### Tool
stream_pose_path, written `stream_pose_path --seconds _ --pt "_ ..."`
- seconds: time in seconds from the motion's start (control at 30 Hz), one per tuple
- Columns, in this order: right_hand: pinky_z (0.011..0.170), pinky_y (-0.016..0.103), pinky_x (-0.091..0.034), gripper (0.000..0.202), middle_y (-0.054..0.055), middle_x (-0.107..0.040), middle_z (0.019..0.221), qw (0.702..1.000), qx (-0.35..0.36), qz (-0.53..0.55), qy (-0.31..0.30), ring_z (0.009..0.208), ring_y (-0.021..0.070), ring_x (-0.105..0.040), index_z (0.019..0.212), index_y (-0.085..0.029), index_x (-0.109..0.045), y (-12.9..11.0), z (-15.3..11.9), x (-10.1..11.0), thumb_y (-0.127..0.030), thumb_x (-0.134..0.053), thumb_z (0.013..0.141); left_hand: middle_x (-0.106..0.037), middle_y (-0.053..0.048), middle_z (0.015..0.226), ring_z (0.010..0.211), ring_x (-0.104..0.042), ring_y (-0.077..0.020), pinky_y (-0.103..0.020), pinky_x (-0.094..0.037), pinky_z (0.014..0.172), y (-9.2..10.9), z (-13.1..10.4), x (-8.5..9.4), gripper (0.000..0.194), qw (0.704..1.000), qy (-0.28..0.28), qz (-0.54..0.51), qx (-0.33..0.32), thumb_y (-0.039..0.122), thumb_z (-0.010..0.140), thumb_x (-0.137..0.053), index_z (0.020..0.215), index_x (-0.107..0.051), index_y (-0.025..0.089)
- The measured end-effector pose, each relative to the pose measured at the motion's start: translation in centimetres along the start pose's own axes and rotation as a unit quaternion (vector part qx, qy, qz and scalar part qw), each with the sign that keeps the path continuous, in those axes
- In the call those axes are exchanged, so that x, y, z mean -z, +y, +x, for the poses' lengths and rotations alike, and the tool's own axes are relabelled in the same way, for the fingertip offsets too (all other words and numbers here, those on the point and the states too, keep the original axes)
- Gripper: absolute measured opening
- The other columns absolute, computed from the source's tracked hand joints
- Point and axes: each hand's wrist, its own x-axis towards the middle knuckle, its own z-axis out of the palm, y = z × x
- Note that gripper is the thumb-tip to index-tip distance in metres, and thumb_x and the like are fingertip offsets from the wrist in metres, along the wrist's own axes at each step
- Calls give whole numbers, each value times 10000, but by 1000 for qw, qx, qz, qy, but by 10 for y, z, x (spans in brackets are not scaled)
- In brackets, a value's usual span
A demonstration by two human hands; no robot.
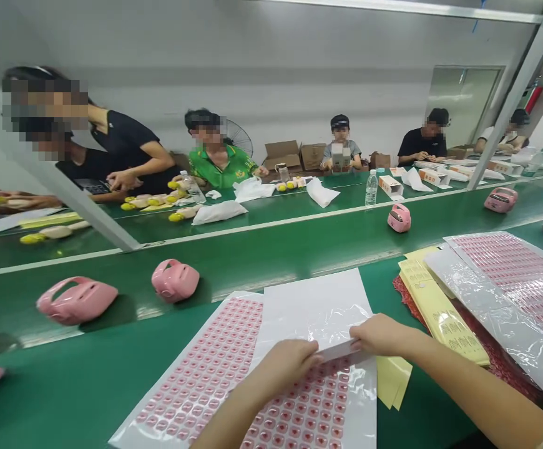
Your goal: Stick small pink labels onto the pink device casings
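Both hands grip a sheet of pink stickers (309,408) at a raised fold across its middle. My left hand (290,362) is closed on the fold's left part, and my right hand (377,333) pinches it a little further right. Beyond the fold the white upper part (316,299) of the sheet lies pale and glossy. Another sheet of pink stickers (206,362) rests partly under it on the left. Yellow sticker strips (393,377) stick out beneath its right edge.
Pink appliances (78,300) stand along the green conveyor (262,246). More yellow sheets (444,312) and a stack of sticker sheets (528,274) lie at right. Several people sit or stand across the line, near a water bottle (371,189) and white boxes (390,188).
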Motion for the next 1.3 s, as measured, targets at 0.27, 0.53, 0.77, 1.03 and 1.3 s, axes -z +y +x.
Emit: stream_pose_path --seconds 0.27,0.53,0.77,1.03,1.3 --pt "570 252 -354 295 93 -685 925 999 -19 38 -5 831 234 -620 860 -185 -638 31 41 10 -403 -439 859 -663 -106 840 783 -605 -230 -362 -454 696 -19 21 -35 321 981 170 81 40 296 920 -318 885 -607 160" --pt "571 233 -357 336 80 -687 928 994 -74 78 30 827 216 -617 879 -188 -649 39 56 1 -465 -463 842 -599 -174 1154 1077 -540 -294 -425 -422 882 -16 -1 -74 377 939 290 184 18 261 882 -400 1223 -505 139" --pt "583 251 -364 361 127 -668 930 985 -126 81 84 794 222 -613 930 -128 -609 46 69 -3 -414 -393 891 -618 -130 1159 1124 -523 -267 -462 -381 954 -29 7 -77 451 947 262 188 13 79 836 -344 1251 -488 180" --pt "859 382 -332 305 173 -536 1118 965 -115 5 234 1044 288 -461 1055 -139 -539 28 56 -2 -363 -407 894 -599 -174 1143 1050 -544 -290 -445 -448 835 -29 23 -62 390 966 212 142 45 207 826 -421 1198 -504 126" --pt "755 338 -385 166 143 -602 953 979 1 -82 188 882 245 -542 939 -110 -583 15 57 -31 -116 -448 842 -651 -93 839 792 -592 -229 -352 -458 706 -31 32 -35 164 987 131 80 57 133 818 -464 902 -605 148"
